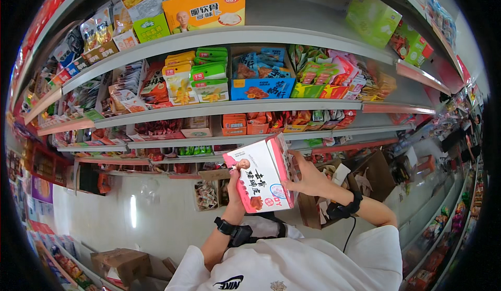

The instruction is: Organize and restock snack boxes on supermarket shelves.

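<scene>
A white and pink cardboard snack box (260,177) is held tilted in front of my chest, its printed face towards the camera. My left hand (236,195) grips the box's left side, thumb on the printed face. Around its right edge is my right hand (303,177), with the thumb at the pink rim and the other fingers partly hidden behind the side. Both wrists wear black straps with small devices. Beyond the box stands a store shelf with a blue box of snack pouches (262,89) and yellow snack packets (180,85).
Grey shelf edges (235,105) curve across the view. An orange snack box (205,11) stands on the upper shelf beside a green box (372,19). Open cardboard cartons (373,177) stand at my right, and another carton (121,267) lies on the floor at lower left.
</scene>
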A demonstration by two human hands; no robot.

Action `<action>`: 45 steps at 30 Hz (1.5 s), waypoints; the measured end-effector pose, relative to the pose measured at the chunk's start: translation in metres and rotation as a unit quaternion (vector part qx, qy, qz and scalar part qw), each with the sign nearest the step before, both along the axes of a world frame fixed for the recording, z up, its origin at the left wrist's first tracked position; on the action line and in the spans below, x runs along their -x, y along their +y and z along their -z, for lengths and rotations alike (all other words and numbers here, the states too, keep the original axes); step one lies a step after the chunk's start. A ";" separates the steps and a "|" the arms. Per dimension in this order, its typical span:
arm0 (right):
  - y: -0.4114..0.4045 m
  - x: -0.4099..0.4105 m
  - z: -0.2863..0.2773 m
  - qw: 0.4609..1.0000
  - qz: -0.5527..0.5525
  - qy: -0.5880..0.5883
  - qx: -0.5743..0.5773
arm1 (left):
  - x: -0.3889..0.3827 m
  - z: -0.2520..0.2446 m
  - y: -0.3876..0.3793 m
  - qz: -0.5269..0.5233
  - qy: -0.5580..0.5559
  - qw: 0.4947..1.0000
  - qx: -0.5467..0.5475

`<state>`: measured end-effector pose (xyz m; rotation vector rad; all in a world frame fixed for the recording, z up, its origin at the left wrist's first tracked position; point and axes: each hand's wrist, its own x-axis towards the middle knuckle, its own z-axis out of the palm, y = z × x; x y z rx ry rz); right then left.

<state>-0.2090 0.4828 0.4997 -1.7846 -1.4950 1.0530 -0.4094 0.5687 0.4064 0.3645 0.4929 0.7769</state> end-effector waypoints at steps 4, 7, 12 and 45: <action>-0.006 0.004 0.011 0.997 -0.019 -0.051 -0.051 | 0.011 0.015 0.002 0.033 -0.042 0.998 0.020; -0.010 -0.005 0.020 0.996 0.007 0.088 0.020 | 0.018 0.001 0.002 0.029 0.011 1.000 0.002; 0.003 -0.022 -0.018 0.979 0.006 0.189 -0.082 | 0.034 0.025 0.003 -0.058 -0.003 0.996 0.063; -0.012 -0.002 0.093 0.977 0.055 0.203 0.027 | -0.016 -0.029 0.000 -0.014 0.002 0.998 0.064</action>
